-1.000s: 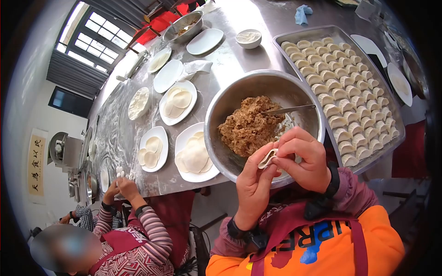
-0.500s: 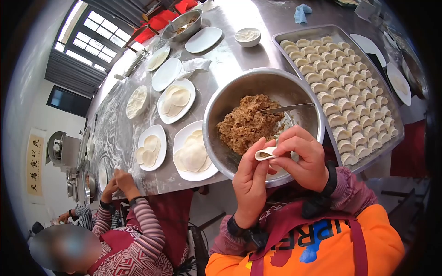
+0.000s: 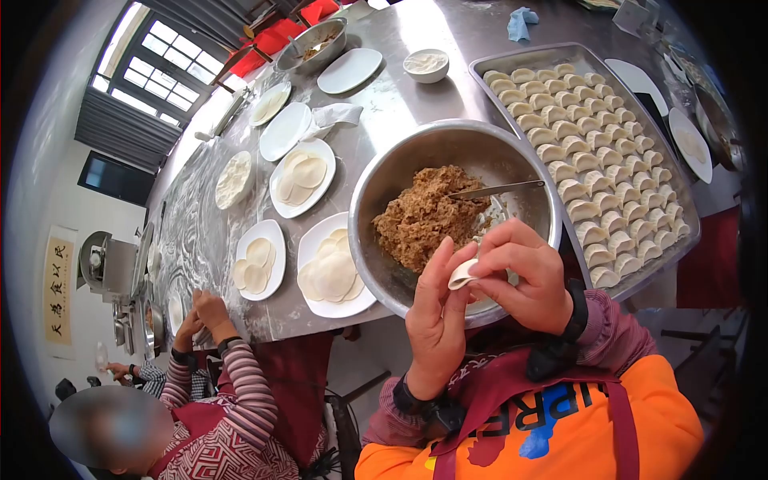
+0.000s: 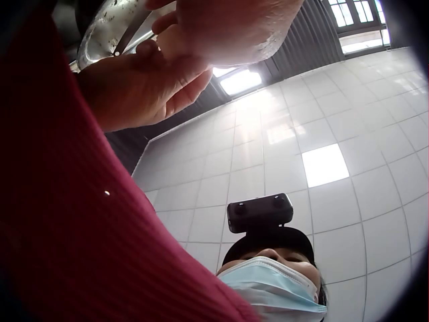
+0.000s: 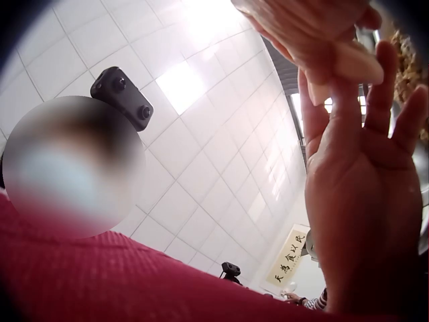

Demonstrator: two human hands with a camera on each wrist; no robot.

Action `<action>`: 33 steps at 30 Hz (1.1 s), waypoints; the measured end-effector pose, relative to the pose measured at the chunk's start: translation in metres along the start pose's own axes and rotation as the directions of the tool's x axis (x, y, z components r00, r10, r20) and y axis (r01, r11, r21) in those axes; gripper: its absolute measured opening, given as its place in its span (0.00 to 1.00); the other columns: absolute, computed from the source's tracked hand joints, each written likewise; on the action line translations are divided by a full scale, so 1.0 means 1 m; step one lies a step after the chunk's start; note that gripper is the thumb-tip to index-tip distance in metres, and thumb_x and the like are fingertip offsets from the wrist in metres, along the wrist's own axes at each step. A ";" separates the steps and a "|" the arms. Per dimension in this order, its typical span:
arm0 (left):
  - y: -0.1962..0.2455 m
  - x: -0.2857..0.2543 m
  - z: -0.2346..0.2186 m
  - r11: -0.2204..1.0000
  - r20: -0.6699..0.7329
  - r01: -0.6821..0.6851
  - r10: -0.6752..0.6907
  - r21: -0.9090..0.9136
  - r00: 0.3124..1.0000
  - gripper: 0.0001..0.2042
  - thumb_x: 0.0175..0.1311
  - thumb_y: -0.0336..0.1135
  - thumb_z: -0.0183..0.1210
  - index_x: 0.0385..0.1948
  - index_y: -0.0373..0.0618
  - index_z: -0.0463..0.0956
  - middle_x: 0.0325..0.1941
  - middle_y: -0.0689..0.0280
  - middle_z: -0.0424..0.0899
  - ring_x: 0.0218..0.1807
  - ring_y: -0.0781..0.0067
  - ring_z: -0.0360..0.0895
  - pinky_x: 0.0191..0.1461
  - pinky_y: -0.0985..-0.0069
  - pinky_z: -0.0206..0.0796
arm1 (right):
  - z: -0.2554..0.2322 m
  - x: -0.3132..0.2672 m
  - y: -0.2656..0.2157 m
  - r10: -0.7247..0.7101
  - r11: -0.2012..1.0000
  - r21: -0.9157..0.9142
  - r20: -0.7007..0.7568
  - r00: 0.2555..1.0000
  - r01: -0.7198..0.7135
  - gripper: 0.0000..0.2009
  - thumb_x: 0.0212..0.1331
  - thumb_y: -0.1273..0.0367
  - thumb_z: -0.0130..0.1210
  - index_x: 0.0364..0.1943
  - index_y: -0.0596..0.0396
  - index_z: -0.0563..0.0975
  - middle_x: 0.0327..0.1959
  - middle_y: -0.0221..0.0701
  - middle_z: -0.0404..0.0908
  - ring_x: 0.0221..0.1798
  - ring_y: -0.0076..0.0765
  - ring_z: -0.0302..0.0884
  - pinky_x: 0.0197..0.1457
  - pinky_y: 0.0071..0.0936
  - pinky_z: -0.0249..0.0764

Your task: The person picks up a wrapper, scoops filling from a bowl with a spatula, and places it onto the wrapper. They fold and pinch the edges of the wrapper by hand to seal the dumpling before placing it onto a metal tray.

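In the head view, the steel bowl (image 3: 516, 162) stands near the front of the table (image 3: 392, 104). The dumpling (image 3: 462, 274) is held over the bowl's near side. The left hand (image 3: 436, 324) has its thumb brought in against the wrapper, other fingers fairly straight; the right hand (image 3: 524, 276) pinches the wrapper's edge, fingers bent. The fold's left end may be unsealed, though it is too small to be sure. Filling squeezed into the seam could keep it from sticking, and too hard a pinch might tear the dough. A slip would probably drop it into the bowl or over its near rim.

Room is tight around the bowl: the tray (image 3: 532, 58) sits just beside it on the right, packed with rows of dumplings, and a plate of wrappers (image 3: 322, 306) just beside it on the left. A utensil handle (image 3: 500, 190) crosses the bowl's inside just beyond the right hand; a knuckle could knock it.

In the left wrist view, both hands meet near the bowl's rim; their grip is hidden and the dumpling cannot be made out.

In the right wrist view, the left palm faces the camera, the hands meeting beside the bowl's filling (image 5: 407, 70); the exact pinch is unclear.
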State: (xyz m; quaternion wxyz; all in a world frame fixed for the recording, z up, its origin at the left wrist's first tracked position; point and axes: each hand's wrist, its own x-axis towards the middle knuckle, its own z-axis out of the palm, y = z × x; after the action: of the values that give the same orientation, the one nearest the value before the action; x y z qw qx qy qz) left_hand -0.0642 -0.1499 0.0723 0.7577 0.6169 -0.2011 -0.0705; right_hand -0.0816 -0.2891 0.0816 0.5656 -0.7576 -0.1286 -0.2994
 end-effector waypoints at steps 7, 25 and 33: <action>-0.003 0.000 -0.010 0.995 0.028 0.019 -0.022 0.102 0.999 0.18 0.63 0.21 0.47 0.57 0.38 0.66 0.52 0.60 0.75 0.44 0.81 0.72 0.43 0.85 0.65 | 0.004 -0.003 0.001 -0.116 0.990 -0.084 -0.017 0.993 0.114 0.09 0.42 0.80 0.62 0.29 0.58 0.77 0.31 0.34 0.72 0.30 0.32 0.72 0.31 0.24 0.69; -0.001 -0.003 -0.005 0.999 0.094 0.039 -0.036 -0.026 0.995 0.25 0.63 0.21 0.46 0.63 0.36 0.54 0.57 0.58 0.69 0.53 0.74 0.69 0.54 0.81 0.62 | 0.004 0.003 0.003 -0.093 0.993 -0.080 -0.044 0.995 0.089 0.08 0.43 0.80 0.61 0.29 0.58 0.77 0.33 0.33 0.70 0.29 0.29 0.72 0.29 0.22 0.68; -0.007 -0.002 -0.017 0.960 0.195 -0.034 -0.022 0.279 0.981 0.25 0.64 0.21 0.45 0.64 0.37 0.53 0.56 0.59 0.71 0.50 0.77 0.70 0.51 0.82 0.63 | 0.000 0.010 0.001 -0.150 0.974 -0.156 0.092 0.984 0.163 0.08 0.40 0.77 0.63 0.27 0.56 0.77 0.32 0.32 0.72 0.34 0.34 0.71 0.36 0.27 0.68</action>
State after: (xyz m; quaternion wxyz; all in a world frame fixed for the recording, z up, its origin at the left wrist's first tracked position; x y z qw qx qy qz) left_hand -0.0585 -0.1350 0.0626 0.6389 0.7077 -0.2847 -0.0993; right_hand -0.0733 -0.2913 0.0868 0.4709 -0.8001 -0.1852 -0.3221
